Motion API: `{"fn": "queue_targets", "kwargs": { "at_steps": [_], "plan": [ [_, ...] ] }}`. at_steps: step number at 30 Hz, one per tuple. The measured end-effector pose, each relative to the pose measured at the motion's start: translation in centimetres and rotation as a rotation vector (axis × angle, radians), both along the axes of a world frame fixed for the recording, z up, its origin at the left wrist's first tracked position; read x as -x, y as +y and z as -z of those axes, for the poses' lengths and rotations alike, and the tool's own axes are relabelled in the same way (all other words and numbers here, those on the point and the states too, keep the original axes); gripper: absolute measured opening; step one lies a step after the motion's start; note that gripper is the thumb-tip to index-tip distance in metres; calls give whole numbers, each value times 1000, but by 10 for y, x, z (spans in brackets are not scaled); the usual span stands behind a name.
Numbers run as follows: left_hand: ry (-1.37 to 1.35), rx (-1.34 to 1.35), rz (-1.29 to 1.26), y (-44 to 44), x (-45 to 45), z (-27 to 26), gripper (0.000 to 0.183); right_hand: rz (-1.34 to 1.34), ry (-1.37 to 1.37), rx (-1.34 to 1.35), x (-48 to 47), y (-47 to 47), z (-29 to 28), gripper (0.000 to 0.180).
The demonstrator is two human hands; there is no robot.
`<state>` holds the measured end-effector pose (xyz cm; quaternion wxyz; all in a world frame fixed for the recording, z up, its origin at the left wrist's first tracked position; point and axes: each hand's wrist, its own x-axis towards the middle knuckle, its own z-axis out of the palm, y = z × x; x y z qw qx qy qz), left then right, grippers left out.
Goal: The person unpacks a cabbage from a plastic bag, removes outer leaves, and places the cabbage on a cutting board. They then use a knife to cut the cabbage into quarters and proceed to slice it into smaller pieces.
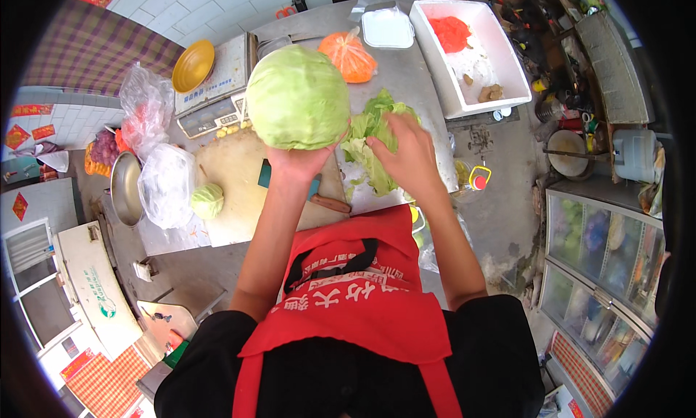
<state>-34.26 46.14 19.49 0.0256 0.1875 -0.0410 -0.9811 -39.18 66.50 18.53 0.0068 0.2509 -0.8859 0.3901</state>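
My left hand point(300, 161) holds a large green cabbage head point(298, 97) from below, above the cutting board. My right hand point(405, 154) is over a pile of loose cabbage leaves point(378, 130) on the metal table, fingers spread; whether it touches the leaves I cannot tell. Beneath my left forearm a cleaver with a wooden handle point(330, 202) lies on the cutting board point(239, 173), its blade partly hidden. A smaller cabbage piece point(207, 201) rests at the board's left side, beside a clear plastic bag point(167, 187).
A scale point(217, 86) with a yellow bowl point(193, 65) stands at the back left. Behind the leaves are an orange-filled bag point(349, 56) and a white lidded container point(387, 28). A white foam box point(457, 105) is at the right, a metal basin point(126, 189) at the left.
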Motion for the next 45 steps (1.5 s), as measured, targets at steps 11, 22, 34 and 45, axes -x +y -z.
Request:
{"fn": "queue_targets", "kwargs": {
  "at_steps": [11,22,34,45],
  "plan": [
    [-40,297,-137,18,31,-27,77,46,785,336,-7,-74,-15,46],
    [248,77,-2,-6,15,11,61,-146,558,478,-40,-43,-58,53],
    [-51,1516,132,-30,-84,176,26,-148,-1498,1012,-65,-86,93,45],
    [-423,314,71,-66,-234,120,55,67,-1953,652,-147,-134,151,35]
  ]
}}
